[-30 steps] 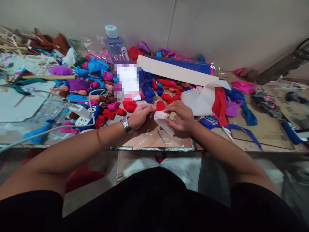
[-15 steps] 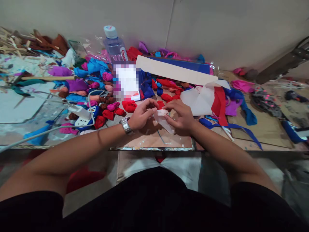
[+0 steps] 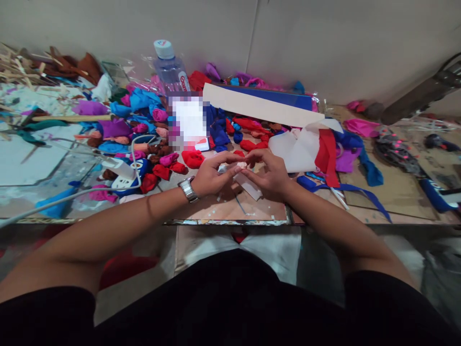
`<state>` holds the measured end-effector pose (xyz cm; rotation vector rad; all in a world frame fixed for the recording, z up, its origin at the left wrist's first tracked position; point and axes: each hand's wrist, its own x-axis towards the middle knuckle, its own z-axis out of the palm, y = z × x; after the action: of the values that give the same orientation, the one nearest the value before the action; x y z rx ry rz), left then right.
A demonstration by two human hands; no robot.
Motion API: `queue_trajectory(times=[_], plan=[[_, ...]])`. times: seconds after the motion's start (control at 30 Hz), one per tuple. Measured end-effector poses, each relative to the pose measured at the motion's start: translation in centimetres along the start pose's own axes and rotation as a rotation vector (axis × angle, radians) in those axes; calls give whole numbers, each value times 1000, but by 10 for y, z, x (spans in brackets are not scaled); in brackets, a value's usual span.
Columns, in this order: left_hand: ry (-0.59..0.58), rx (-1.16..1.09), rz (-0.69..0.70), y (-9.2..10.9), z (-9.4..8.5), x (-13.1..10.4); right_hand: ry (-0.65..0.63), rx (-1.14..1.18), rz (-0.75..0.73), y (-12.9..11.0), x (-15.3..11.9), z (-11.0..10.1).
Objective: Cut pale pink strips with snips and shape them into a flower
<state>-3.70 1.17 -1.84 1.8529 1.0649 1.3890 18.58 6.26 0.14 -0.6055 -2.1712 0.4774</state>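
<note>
A strip of whitish crepe-like paper (image 3: 249, 186) is pinched between both hands, its loose end hanging toward the table's front edge. My left hand (image 3: 213, 174), with a metal watch (image 3: 188, 189) at the wrist, closes thumb and fingers on its rolled upper part. From the other side my right hand (image 3: 271, 174) grips the same roll; the two thumbs almost meet. Fingers cover much of the roll. Just beyond the hands lie red paper pieces (image 3: 193, 158), and a sheet of white paper (image 3: 296, 150) rests right of my right hand.
A phone (image 3: 190, 122), its screen blurred, leans before a plastic bottle (image 3: 171, 69). Several coloured paper buds cover the left side. A power strip (image 3: 131, 178) trails a white cable. At right lie a red strip (image 3: 327, 158), a blue ribbon (image 3: 360, 192) and cardboard (image 3: 403, 197).
Both hands stay in nearly the same place while the fingers close further over the roll. The paper's hanging end has turned and looks narrower, and the red bit between the fingers is now mostly hidden.
</note>
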Motion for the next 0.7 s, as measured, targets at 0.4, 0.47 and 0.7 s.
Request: queue_trajectory(times=[0.4,0.47,0.7], plan=[[-44,36,49,4,-3,2,-7,40,66,-4,3,0],[-19,-1,-6,2,-2,1,-23,38,62,-4,4,-1],[16,-143,-86,3,2,1,-47,61,16,-1,6,-1]])
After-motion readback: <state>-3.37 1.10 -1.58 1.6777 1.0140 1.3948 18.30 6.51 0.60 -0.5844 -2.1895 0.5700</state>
